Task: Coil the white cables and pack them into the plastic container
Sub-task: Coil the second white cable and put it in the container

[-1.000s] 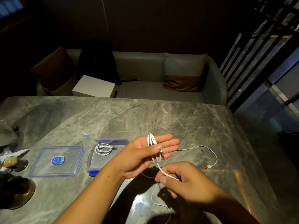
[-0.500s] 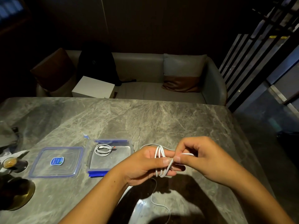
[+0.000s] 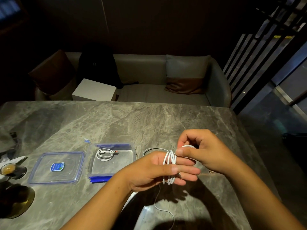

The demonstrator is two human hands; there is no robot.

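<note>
A white cable [image 3: 169,159] is wound in several loops around the fingers of my left hand [image 3: 154,171], which is held flat above the table. My right hand [image 3: 202,150] pinches a strand of the same cable just past those fingers. A loose tail hangs from the loops and trails toward the table's near edge. To the left stands the open clear plastic container [image 3: 131,161] with blue clips. A second white cable [image 3: 105,154], coiled, lies in its far left corner.
The container's clear lid [image 3: 73,156] with a blue sticker lies flat left of it. A small glass [image 3: 9,170] and a dark round object [image 3: 15,201] sit at the left edge. A sofa with cushions and a white box [image 3: 94,90] stands beyond the grey marble table [image 3: 116,123].
My right hand swung up from below my left hand to beyond its fingertips, laying another turn of cable around the fingers. The free end that lay out to the right has been drawn in.
</note>
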